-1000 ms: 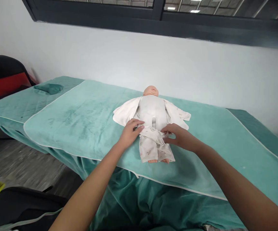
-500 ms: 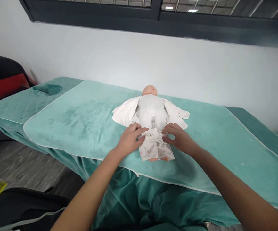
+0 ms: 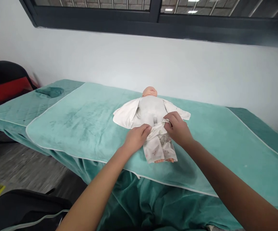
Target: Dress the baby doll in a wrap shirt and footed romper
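A baby doll lies on its back, head toward the wall and feet toward me. Its white jacket is spread apart at the front, baring the pale grey torso. White patterned pants cover the legs, and the toes poke out of the hems. My left hand pinches the waistband at its left side. Higher up, my right hand grips the waistband's other side, so the band slants upward to the right. Part of the torso is hidden behind my right hand.
The doll rests on a massage bed with a green plush cover, set against a white wall under a dark window frame. A black and red chair stands at far left, and a black bag at lower left.
My right hand has risen, drawing its side of the waistband up toward the doll's belly. My left hand has shifted slightly right, and the pant legs have moved a little right too.
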Demonstrator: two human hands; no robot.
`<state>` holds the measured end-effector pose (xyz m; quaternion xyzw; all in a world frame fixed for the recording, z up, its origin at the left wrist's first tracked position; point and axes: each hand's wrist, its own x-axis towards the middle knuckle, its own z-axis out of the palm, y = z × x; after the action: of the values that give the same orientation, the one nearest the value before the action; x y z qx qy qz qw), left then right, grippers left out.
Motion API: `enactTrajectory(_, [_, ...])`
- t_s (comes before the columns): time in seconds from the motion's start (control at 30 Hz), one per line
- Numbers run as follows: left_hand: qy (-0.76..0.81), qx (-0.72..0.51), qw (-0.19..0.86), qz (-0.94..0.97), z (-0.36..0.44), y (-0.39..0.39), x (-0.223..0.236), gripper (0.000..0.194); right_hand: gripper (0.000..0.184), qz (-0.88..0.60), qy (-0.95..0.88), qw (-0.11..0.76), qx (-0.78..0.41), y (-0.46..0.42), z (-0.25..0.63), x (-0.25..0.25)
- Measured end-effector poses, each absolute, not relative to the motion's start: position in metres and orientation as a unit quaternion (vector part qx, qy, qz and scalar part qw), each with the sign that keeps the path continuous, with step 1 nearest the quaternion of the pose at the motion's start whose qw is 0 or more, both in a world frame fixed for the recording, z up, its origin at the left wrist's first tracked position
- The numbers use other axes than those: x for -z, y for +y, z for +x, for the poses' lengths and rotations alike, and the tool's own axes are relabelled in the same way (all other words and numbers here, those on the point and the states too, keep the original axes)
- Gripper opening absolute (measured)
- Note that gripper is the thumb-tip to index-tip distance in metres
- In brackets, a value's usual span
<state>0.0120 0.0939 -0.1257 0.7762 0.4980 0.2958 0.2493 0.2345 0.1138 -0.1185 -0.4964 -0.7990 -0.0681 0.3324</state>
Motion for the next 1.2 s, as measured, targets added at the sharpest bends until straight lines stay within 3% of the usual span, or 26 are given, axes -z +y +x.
enactTrajectory(0.07, [0.520,-0.295,0.232,0.767,0.012,0.095,0.126,0.034,0.019,-0.477,-0.818,0.320,0.017,0.111,0.235,0.120])
enactTrajectory(0.17, [0.495,-0.328,0.187,0.783,0.013,0.097,0.125,0.019,0.013,-0.491,-0.810,0.320,-0.013,0.106,0.241,0.120])
enactTrajectory(0.27, [0.444,-0.336,0.207,0.805,0.016,0.098,0.120,0.007,0.004,-0.497,-0.804,0.323,-0.045,0.102,0.246,0.117])
enactTrajectory(0.4, [0.445,-0.281,0.211,0.824,0.023,0.098,0.112,0.026,0.008,-0.468,-0.808,0.341,-0.109,0.098,0.247,0.109])
enactTrajectory(0.63, [0.515,-0.242,0.013,0.822,0.026,0.107,0.104,0.012,0.017,-0.502,-0.793,0.332,-0.092,0.099,0.251,0.106])
enactTrajectory(0.7, [0.533,-0.258,-0.001,0.806,0.022,0.119,0.103,0.013,0.020,-0.540,-0.780,0.307,-0.071,0.106,0.255,0.105])
enactTrajectory(0.8, [0.561,-0.308,0.054,0.766,0.016,0.143,0.108,0.018,0.031,-0.600,-0.748,0.275,-0.073,0.123,0.261,0.106])
enactTrajectory(0.97, [0.541,-0.392,0.218,0.711,0.006,0.164,0.135,0.017,0.052,-0.574,-0.748,0.205,-0.260,0.141,0.278,0.120])
enactTrajectory(1.1, [0.534,-0.411,0.342,0.655,-0.005,0.162,0.153,0.005,0.044,-0.476,-0.749,0.160,-0.432,0.140,0.303,0.128])
enactTrajectory(1.2, [0.525,-0.425,0.327,0.661,-0.004,0.167,0.156,0.006,0.036,-0.482,-0.748,0.167,-0.424,0.147,0.310,0.126])
